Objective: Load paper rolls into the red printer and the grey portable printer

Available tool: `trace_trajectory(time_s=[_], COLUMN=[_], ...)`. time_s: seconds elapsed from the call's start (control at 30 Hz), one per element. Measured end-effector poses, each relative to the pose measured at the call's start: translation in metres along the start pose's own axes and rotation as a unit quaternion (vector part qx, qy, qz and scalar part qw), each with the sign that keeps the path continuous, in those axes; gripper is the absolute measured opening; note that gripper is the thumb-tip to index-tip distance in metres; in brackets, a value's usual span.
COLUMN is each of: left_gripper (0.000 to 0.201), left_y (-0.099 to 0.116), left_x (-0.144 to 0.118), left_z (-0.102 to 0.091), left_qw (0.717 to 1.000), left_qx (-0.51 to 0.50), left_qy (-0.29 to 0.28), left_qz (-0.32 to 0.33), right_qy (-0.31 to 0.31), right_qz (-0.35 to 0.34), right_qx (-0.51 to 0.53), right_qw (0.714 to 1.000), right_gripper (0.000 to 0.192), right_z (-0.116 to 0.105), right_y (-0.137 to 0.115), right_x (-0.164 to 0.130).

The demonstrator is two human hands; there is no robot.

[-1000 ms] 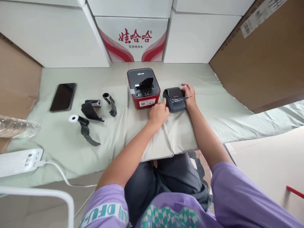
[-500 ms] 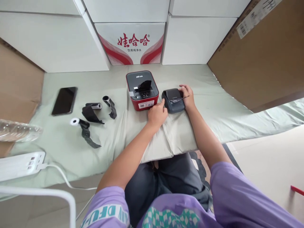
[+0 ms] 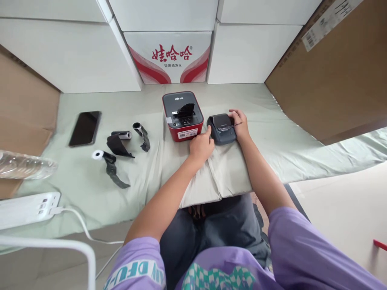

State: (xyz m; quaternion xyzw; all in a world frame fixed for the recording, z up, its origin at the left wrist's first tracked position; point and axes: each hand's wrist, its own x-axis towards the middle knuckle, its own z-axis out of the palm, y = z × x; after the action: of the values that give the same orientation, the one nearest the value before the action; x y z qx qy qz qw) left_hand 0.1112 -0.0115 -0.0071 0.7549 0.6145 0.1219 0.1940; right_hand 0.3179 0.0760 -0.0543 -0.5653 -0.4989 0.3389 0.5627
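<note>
A small dark portable printer (image 3: 225, 137) with a lid at its top lies on the cloth, a shiny dark strip (image 3: 226, 128) across its front reaching to the right side. At its left side, my left hand (image 3: 201, 147) presses an index finger against the casing, the other fingers curled. My right hand (image 3: 242, 127) grips the right side, fingers partly hidden behind the printer. Close by on the left stands a larger red and black printer (image 3: 183, 117), with black film sticking out of its top slot.
Several partly unwound rolls of black film (image 3: 121, 143) lie left of the red printer. A phone (image 3: 85, 128), a plastic bottle (image 3: 26, 165) and a white power strip (image 3: 30, 210) are farther left. White boxes (image 3: 171, 58) line the back; a brown carton (image 3: 335, 80) stands at right.
The whole view has shifted slightly, so things sit a little lower and to the right. Both hands stay at the small printer.
</note>
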Motion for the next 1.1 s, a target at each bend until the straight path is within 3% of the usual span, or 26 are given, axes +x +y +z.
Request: trace_trajectory(time_s=[0.3,0.7,1.1], left_gripper=[0.061,0.062,0.062], left_y=[0.001,0.0,-0.001], left_x=[0.011,0.004,0.0], left_z=[-0.015,-0.001,0.001], left_qw=[0.998,0.999,0.999], left_qx=[0.009,0.046,0.042], left_qy=[-0.057,-0.01,0.026], left_qz=[0.002,-0.002,0.006], right_qy=[0.001,0.018,0.019], right_qz=[0.008,0.02,0.013], right_qx=[-0.04,-0.027,-0.052], right_qw=[0.999,0.999,0.998], right_gripper=[0.035,0.04,0.039], right_z=[0.0,0.004,0.002], right_y=[-0.003,-0.003,-0.016], right_x=[-0.001,-0.001,-0.008])
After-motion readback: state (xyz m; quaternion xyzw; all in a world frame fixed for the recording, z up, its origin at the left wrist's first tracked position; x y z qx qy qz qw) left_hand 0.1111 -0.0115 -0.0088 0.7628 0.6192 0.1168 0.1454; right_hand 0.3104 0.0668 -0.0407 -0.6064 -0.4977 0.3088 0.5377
